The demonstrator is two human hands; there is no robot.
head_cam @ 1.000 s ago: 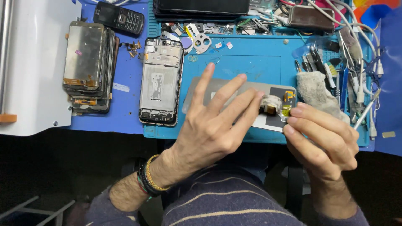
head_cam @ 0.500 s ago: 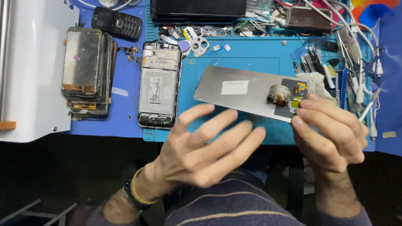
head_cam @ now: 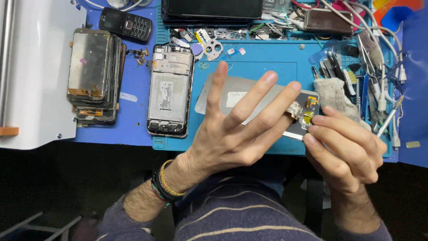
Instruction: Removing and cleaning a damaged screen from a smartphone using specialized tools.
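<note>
My right hand point(head_cam: 345, 143) pinches the near right end of a grey phone display panel point(head_cam: 232, 96), by its flex cable and small gold connectors. The panel lies flat-side up over the blue work mat point(head_cam: 267, 62). My left hand point(head_cam: 240, 129) spreads its fingers wide above the panel's middle, palm down, holding nothing. Whether the fingertips touch the panel I cannot tell. An opened phone frame point(head_cam: 170, 89) lies on the mat to the left of the panel.
A stack of old screens point(head_cam: 92, 73) sits at the left beside a white machine point(head_cam: 35, 76). A small keypad phone point(head_cam: 125, 20) lies at the back. Tweezers, cables and tools point(head_cam: 370, 67) crowd the right side. A grey cloth point(head_cam: 332, 91) lies behind my right hand.
My left hand lifted off the panel, drew back toward me, then reached over it again with fingers spread. My right hand kept its grip on the panel's end.
</note>
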